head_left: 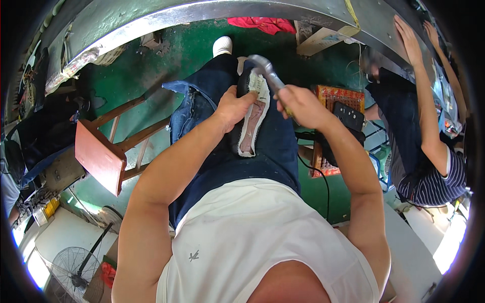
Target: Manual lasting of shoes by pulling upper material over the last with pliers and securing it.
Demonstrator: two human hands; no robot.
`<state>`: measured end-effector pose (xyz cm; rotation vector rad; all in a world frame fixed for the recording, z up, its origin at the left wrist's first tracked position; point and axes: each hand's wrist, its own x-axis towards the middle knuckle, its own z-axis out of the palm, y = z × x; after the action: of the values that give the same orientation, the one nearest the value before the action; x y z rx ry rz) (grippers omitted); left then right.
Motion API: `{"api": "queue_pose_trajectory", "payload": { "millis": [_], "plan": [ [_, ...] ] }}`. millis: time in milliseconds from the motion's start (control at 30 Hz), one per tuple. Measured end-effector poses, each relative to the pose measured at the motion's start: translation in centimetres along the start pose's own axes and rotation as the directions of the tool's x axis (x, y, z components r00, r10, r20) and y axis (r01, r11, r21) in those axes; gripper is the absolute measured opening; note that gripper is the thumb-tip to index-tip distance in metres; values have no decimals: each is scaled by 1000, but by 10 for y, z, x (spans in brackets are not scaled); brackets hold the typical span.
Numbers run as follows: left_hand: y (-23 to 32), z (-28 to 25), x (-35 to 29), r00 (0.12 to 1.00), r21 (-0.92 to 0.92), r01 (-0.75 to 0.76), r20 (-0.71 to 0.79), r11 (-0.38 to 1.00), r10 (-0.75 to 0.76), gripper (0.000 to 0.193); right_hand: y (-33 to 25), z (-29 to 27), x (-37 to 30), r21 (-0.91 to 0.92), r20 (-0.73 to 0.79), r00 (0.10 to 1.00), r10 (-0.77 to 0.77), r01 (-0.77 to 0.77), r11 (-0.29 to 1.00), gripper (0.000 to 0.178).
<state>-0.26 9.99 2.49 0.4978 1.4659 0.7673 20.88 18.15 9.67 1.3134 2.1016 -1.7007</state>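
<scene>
Across my lap lies a dark shoe [254, 117], bottom side up. It has no outsole, and a whitish folded edge runs around a pinkish-brown inner board. My left hand [233, 107] is closed on the shoe's side near its middle, with the thumb over the edge. In my right hand [304, 107] is a hammer [274, 80], gripped by its handle. The metal head, blurred by motion, is above the far end of the shoe. Part of the shoe's dark side is hidden under my left hand.
A wooden stool [101, 156] lies tipped at my left. At my right is a woven-topped seat [341, 96] with a black object on it. A metal bench edge [166, 24] curves across the far side. Another person [429, 171] sits at the right. A fan [76, 275] stands lower left.
</scene>
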Motion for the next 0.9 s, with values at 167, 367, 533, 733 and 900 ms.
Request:
{"api": "queue_pose_trajectory", "payload": {
  "millis": [167, 367, 533, 733, 900],
  "plan": [
    [4, -5, -3, 995, 19, 79, 51, 997, -80, 64, -4, 1, 2, -76, -71, 985, -154, 149, 986, 49],
    [13, -19, 6, 965, -92, 168, 220, 981, -145, 74, 23, 8, -14, 101, 7, 999, 32, -33, 994, 37],
    [18, -22, 1, 953, -68, 205, 241, 976, -183, 71, 4, 4, -58, -236, 217, 973, -74, 125, 964, 38],
    [20, -16, 0, 960, -105, 159, 248, 982, -129, 68, -27, 27, -47, -696, 134, 950, -283, 293, 656, 32],
    [-1, -25, 4, 954, -242, 85, 299, 967, -9, 64, 2, 19, -18, -768, 139, 952, -272, 278, 577, 30]
  ]
}}
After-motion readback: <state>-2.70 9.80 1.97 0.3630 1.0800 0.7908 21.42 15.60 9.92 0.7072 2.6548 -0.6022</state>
